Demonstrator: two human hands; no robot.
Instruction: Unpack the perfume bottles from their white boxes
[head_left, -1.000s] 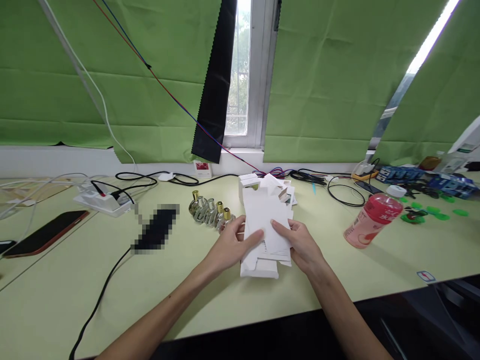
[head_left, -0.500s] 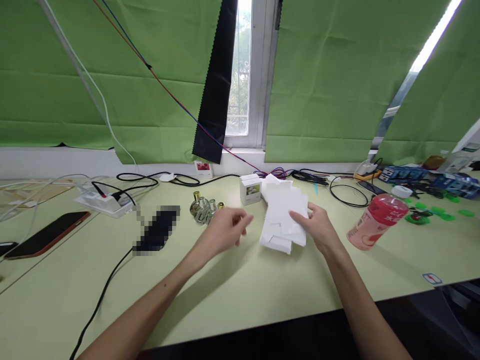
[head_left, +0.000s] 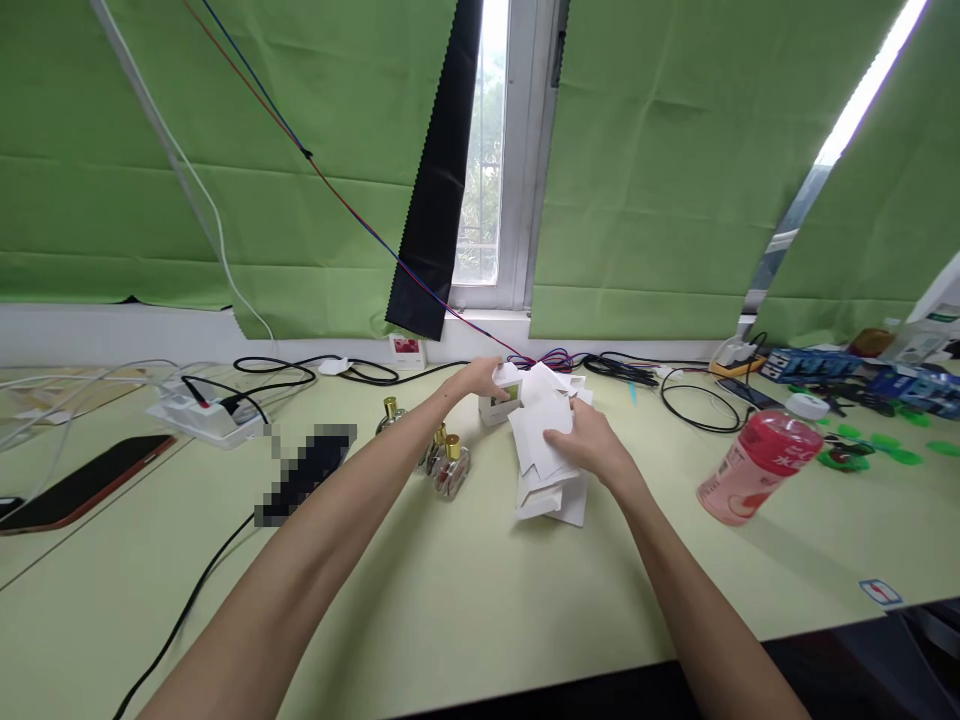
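Note:
My right hand (head_left: 594, 438) grips a loose stack of white folded card sheets (head_left: 541, 432), thumb on top and the other fingers hidden behind. To its left, my left hand (head_left: 480, 378) is closed about the top of a small white box (head_left: 498, 408) with a picture on its front. The stack partly covers that box. Small glass bottles with gold caps (head_left: 452, 470) stand on the table below my left forearm, which hides some of them.
A pink drink bottle (head_left: 759, 462) stands to the right on the pale table (head_left: 480, 610). Black cables (head_left: 619, 370) run along the wall. At left are a power strip (head_left: 214, 415) and a phone (head_left: 90, 482). Another small box (head_left: 407, 350) sits at the back.
My left hand has moved forward from above the table onto the small white box. The card stack in my right hand has shifted slightly left, and more of the gold-capped bottles shows.

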